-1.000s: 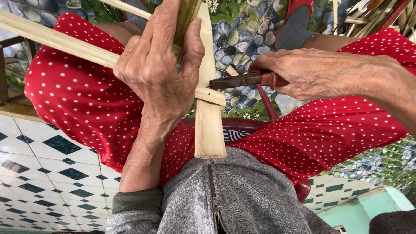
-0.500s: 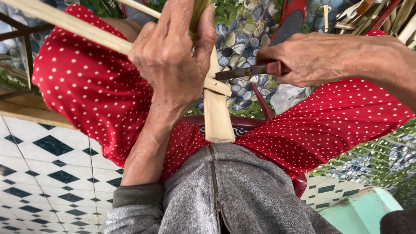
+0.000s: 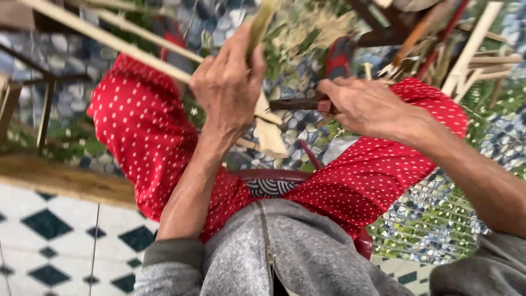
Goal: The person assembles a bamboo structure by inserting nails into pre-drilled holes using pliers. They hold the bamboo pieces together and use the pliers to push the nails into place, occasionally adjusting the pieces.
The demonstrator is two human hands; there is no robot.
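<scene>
Left hand (image 3: 227, 90): raised at centre, fingers closed around a pale bamboo strip (image 3: 269, 134), thumb pressed on its greenish upper end; the strip runs down from the top edge of the view to a broad cut end just below the hand.

Right hand (image 3: 364, 107): to the right of the left, apart from it, clamped on the dark handle of a knife (image 3: 296, 104); the blade points left and meets the bamboo strip just beside the left hand's knuckles.

Red trousers with white dots (image 3: 148, 142): on both knees, spread wide under the hands.

Grey zipped top (image 3: 290, 252): bottom centre, sleeves at both wrists.

Long bamboo slat (image 3: 104, 38): crosses from upper left behind the left hand.

Pebble floor (image 3: 307, 126): between the knees.

Tiled floor, white with dark diamonds (image 3: 49, 230): lower left.

Bundle of sticks and strips (image 3: 466, 49): upper right, blurred.
</scene>
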